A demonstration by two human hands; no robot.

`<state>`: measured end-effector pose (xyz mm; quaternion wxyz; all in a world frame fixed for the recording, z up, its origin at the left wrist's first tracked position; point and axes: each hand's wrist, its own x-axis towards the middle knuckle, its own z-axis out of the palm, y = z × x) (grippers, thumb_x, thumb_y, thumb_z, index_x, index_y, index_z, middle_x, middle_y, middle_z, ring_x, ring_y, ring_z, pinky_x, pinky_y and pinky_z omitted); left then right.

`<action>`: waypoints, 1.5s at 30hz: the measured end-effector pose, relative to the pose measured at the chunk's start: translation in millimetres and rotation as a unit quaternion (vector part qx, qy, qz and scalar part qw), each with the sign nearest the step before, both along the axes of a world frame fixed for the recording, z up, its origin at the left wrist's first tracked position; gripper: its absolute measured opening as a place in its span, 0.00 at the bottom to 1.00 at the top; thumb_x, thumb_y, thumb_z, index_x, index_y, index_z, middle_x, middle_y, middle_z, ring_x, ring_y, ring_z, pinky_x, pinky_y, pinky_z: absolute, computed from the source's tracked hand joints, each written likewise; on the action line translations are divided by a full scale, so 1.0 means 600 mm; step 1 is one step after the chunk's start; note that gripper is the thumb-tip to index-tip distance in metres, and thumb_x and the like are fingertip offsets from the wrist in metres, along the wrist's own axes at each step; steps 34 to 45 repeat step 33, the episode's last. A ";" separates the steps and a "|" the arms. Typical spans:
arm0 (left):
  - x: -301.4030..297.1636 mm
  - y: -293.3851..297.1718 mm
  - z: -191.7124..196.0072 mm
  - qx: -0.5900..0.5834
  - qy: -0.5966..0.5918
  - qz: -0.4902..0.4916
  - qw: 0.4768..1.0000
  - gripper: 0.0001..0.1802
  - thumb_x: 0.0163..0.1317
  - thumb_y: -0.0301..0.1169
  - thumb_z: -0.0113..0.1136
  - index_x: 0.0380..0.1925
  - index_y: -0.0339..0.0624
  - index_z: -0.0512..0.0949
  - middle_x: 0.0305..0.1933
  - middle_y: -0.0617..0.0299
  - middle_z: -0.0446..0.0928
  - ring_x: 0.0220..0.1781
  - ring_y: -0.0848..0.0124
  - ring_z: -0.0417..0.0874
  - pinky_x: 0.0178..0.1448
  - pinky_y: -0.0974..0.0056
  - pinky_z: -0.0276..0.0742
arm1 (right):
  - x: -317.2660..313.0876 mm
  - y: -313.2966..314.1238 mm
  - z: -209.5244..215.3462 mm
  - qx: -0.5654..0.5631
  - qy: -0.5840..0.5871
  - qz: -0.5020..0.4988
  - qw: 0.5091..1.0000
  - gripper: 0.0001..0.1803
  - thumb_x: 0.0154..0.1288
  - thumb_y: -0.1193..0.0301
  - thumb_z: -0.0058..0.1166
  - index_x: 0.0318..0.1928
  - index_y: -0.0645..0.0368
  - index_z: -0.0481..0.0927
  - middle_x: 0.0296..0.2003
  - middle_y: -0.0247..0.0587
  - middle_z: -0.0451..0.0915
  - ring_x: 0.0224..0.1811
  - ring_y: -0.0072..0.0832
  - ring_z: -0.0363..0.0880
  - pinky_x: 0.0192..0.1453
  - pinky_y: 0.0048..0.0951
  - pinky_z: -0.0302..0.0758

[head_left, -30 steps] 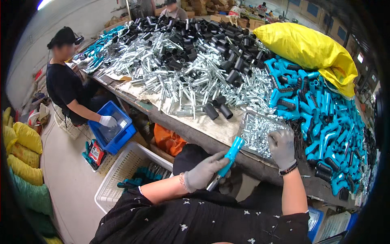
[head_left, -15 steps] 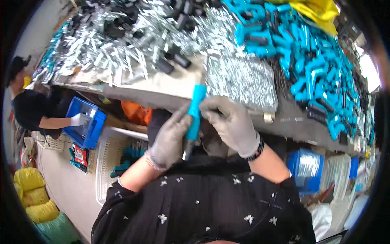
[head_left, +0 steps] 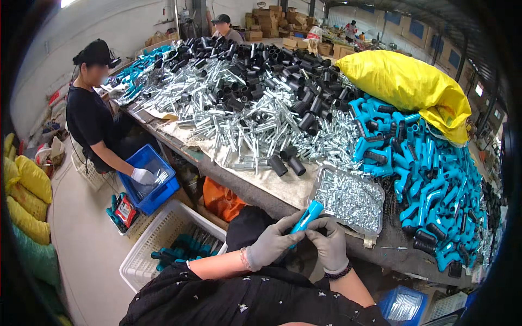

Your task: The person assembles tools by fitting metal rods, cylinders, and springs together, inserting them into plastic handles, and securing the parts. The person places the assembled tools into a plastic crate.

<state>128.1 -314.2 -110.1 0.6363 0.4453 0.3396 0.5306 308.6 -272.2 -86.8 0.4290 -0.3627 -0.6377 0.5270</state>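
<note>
Both gloved hands meet just below the near edge of the table. The left hand is closed around the lower part of a blue plastic handle, which stands tilted, its upper end rising against the rim of a clear tray of small metal parts. The right hand is curled narrow, fingertips pinched at the handle's lower end; what they pinch is too small to make out.

Edges and room: the table's near edge runs diagonally from upper left to lower right, and the tray sits right at it. The tabletop is packed with a heap of silver metal tubes, black tubes behind them, a pile of blue plastic fittings on the right and a yellow sack behind that. Open floor lies to the left, bordered by a white basket holding finished blue-handled pieces and a blue bin.

A co-worker in black sits at the left edge of the table, a gloved hand in the blue bin. Yellow sacks line the far left.

Hidden or unclear: the handle's lower end is covered by the fingers; the space under the table is dark; the right rim of the view is bent and cut off.
</note>
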 end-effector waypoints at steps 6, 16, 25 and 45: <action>-0.001 0.003 0.000 0.134 0.122 0.015 0.983 0.33 0.69 0.34 0.63 0.71 0.37 0.65 0.63 0.63 0.71 0.60 0.75 0.72 0.63 0.68 0.70 | 0.010 0.008 -0.024 -0.108 0.179 0.040 0.977 0.24 0.59 0.81 0.67 0.56 0.59 0.76 0.48 0.33 0.79 0.52 0.24 0.76 0.58 0.28 0.74; -0.001 -0.011 0.012 -0.145 -0.035 0.011 0.989 0.22 0.75 0.45 0.52 0.56 0.38 0.73 0.37 0.63 0.78 0.29 0.76 0.79 0.31 0.70 0.78 | 0.084 0.077 0.077 0.431 -0.441 -0.226 0.754 0.13 0.57 0.70 0.66 0.44 0.56 0.84 0.37 0.44 0.81 0.47 0.44 0.77 0.55 0.43 0.72; -0.016 -0.006 0.052 -0.155 -0.009 0.024 0.988 0.21 0.74 0.50 0.54 0.47 0.42 0.72 0.36 0.65 0.75 0.29 0.77 0.79 0.28 0.71 0.76 | 0.145 0.150 0.015 0.395 -0.519 -0.190 0.734 0.11 0.62 0.63 0.60 0.42 0.53 0.83 0.37 0.45 0.78 0.44 0.44 0.77 0.50 0.47 0.73; -0.028 0.006 0.025 -0.163 -0.036 -0.011 0.986 0.33 0.72 0.59 0.50 0.61 0.43 0.69 0.40 0.61 0.76 0.34 0.72 0.79 0.33 0.68 0.77 | 0.135 0.156 0.032 0.285 -0.508 -0.154 0.798 0.08 0.62 0.65 0.61 0.39 0.54 0.86 0.41 0.47 0.83 0.50 0.44 0.79 0.56 0.45 0.73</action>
